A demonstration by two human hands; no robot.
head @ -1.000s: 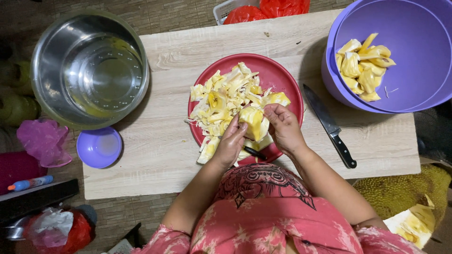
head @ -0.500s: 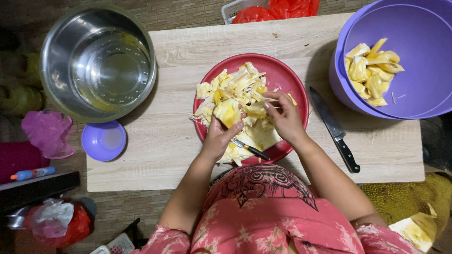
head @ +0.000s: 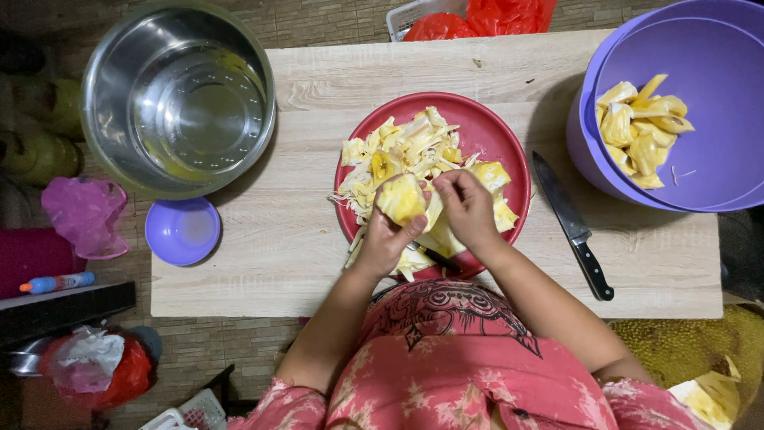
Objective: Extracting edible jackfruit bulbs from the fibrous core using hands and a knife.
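**Hands Worked a Yellow Fruit Pod Over a Red Plate**

A pale wooden counter [head: 263,263] carried the spread, seen from above. At its right edge stood a large purple tub [head: 716,159] with a small heap of cleaned yellow pods [head: 643,127] inside. At the left corner sat a big steel bowl [head: 179,99], its inner wall smeared yellow. In the middle lay a round red plate [head: 493,127] piled with yellow fruit flesh and pale stringy fibres [head: 402,151]. A black-handled knife [head: 574,227] rested on the counter between the plate and the tub, blade pointing away from the person. A small purple bowl [head: 182,231] sat at the counter's left edge, just below the steel one.

Over the near side of the plate, the left hand [head: 386,239] was closed around a yellow fruit pod [head: 400,199], holding it from beneath. The right hand [head: 469,211] met it from the other side, fingers curled and pinching at the pod's edge. A thin dark tool [head: 434,257] lay on the plate just below both hands.
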